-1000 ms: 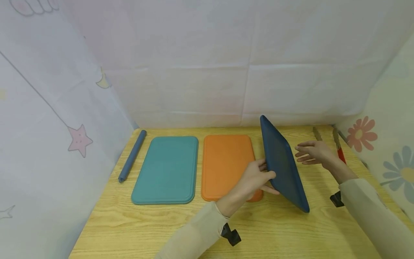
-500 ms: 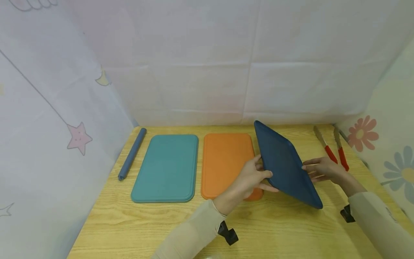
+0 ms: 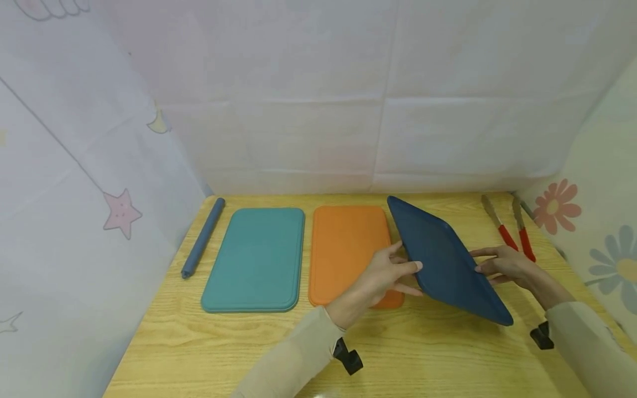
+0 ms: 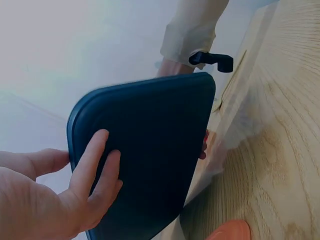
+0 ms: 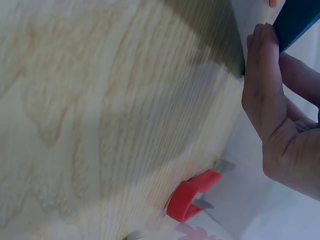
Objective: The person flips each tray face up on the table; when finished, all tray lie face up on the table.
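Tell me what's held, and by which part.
A dark blue board: in the head view, the left hand grips its left edge, the right hand its right edge.

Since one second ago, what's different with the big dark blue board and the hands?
The dark blue board has tipped rightward and is less steep now. The right hand, free beside it before, has moved right and now holds the board's right edge. The left hand still grips the left edge. The teal board, orange board, blue roll and red-handled tongs stayed put.
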